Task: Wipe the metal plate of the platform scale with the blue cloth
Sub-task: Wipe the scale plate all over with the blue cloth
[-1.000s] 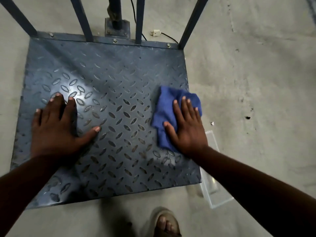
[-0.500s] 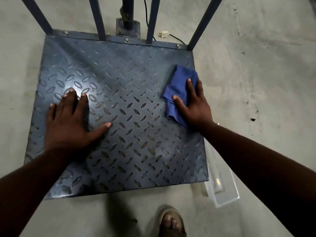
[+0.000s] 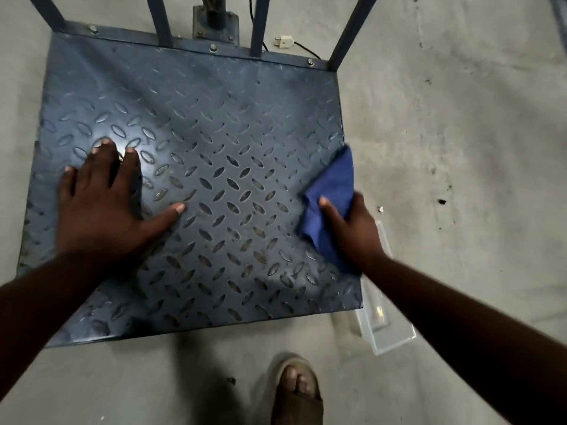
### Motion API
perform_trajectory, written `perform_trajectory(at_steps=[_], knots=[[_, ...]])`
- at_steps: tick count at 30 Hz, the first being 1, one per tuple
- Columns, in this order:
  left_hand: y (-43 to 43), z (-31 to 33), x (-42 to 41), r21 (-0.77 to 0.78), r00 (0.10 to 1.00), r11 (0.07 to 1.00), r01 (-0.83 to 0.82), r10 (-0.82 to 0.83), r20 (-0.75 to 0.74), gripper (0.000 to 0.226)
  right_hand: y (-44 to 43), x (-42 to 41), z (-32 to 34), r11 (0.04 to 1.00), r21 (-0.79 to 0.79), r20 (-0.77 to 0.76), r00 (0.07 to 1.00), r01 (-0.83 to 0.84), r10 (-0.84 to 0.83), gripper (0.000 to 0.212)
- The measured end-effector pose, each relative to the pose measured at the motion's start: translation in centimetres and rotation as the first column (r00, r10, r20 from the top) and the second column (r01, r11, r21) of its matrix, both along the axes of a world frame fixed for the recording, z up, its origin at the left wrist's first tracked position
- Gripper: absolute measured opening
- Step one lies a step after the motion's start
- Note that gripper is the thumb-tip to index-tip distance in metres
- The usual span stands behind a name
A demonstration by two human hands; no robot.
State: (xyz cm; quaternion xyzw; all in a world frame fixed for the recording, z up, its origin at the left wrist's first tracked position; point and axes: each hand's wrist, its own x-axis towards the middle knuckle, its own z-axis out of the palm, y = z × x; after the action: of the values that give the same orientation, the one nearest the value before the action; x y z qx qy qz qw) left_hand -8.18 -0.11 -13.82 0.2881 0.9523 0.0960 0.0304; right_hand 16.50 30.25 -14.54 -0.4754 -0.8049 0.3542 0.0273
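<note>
Cloth [image 3: 333, 197] under right hand [image 3: 356, 231] has slid to plate's [image 3: 214, 102] right edge.

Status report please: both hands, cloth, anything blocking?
Left hand flat on dark diamond-tread metal plate. Right hand holds blue cloth at plate's right edge. Nothing in the way.
</note>
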Motion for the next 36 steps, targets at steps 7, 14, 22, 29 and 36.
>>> perform_trajectory(at_steps=[7,14,22,29,36], knots=[[0.3,0.4,0.4,-0.025,0.999,1.0,0.015,-0.014,0.038,0.112,4.4,-8.9,-0.4,0.919,0.308,0.145,0.967,-0.248,0.212,0.072],[8.0,0.8,4.0,-0.075,0.965,0.968,0.238,-0.227,0.134,0.123,4.1,-8.7,-0.1,0.921,0.297,0.146,0.965,-0.253,0.218,0.074],[15.3,-0.7,6.6,-0.041,0.983,0.984,0.173,-0.171,0.064,0.124,4.1,-8.2,-0.9,0.91,0.311,0.166,0.959,-0.273,0.23,0.074],[15.3,-0.2,7.1,-0.07,0.985,0.984,0.166,-0.163,0.057,0.121,-0.8,-1.5,-1.9,0.743,0.481,0.222,0.884,-0.466,0.411,0.063],[15.0,-0.3,7.2,-0.011,0.979,0.98,0.201,-0.201,0.018,0.113,5.9,-9.4,-1.2,0.923,0.235,0.124,0.951,-0.304,0.282,0.089]])
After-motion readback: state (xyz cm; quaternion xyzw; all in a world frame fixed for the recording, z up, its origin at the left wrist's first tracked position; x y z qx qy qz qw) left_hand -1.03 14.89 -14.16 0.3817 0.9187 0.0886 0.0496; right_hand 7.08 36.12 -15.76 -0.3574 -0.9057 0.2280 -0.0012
